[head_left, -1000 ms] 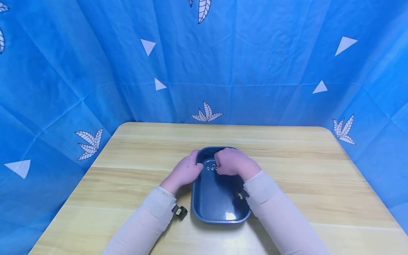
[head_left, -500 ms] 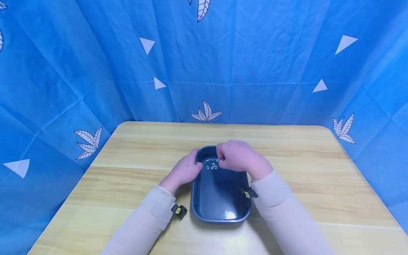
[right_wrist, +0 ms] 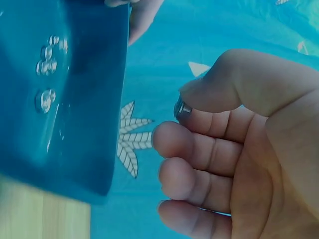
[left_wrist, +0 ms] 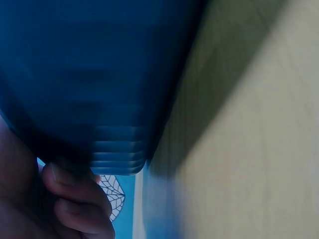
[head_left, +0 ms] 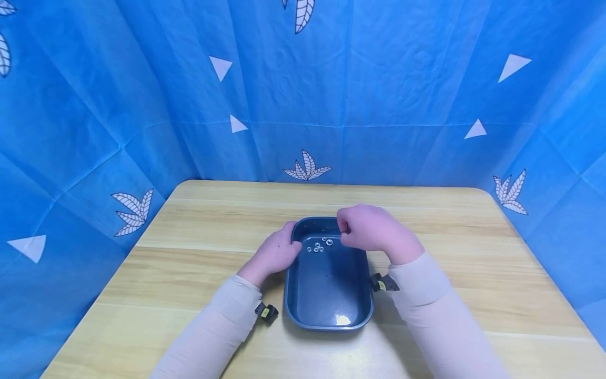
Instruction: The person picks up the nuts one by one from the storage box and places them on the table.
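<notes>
A dark blue rectangular tray (head_left: 329, 284) rests on the table in the head view. Several small shiny metal nuts (head_left: 317, 247) lie near its far end; they also show in the right wrist view. My left hand (head_left: 276, 252) grips the tray's left rim near the far corner, thumb over the edge. In the left wrist view its curled fingers (left_wrist: 79, 199) are against the outer wall. Above the tray's far right rim, my right hand (head_left: 371, 229) pinches one nut (right_wrist: 182, 109) between thumb and index finger, with the other fingers curled.
The tray stands mid-table on a light wooden tabletop (head_left: 199, 263). A blue curtain with white leaves and triangles (head_left: 402, 95) hangs behind and at both sides. Each wrist wears a small black camera (head_left: 267, 314).
My right hand has risen from among the nuts and moved right to the tray's far right rim, with a nut pinched. The remaining nuts are uncovered. My left hand has kept its place.
</notes>
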Demonstrator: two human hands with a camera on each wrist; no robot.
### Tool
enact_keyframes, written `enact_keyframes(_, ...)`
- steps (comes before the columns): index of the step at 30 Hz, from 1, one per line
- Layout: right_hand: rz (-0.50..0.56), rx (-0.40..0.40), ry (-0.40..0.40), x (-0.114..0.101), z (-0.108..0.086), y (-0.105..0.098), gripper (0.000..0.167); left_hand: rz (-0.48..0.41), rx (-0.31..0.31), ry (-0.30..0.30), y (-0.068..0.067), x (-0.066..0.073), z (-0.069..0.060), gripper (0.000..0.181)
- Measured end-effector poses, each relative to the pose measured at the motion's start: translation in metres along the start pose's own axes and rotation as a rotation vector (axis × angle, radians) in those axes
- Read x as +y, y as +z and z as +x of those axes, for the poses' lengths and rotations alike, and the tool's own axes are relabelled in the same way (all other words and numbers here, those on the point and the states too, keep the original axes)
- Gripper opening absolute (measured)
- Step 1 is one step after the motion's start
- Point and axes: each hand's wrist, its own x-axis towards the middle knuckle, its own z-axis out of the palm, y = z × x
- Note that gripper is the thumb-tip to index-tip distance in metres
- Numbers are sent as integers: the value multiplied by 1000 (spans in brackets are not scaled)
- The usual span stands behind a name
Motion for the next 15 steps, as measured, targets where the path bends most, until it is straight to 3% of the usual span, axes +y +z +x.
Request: enact_keyframes(15, 49, -27, 61, 41, -7, 5, 6, -1, -7, -17, 1, -1, 1, 60)
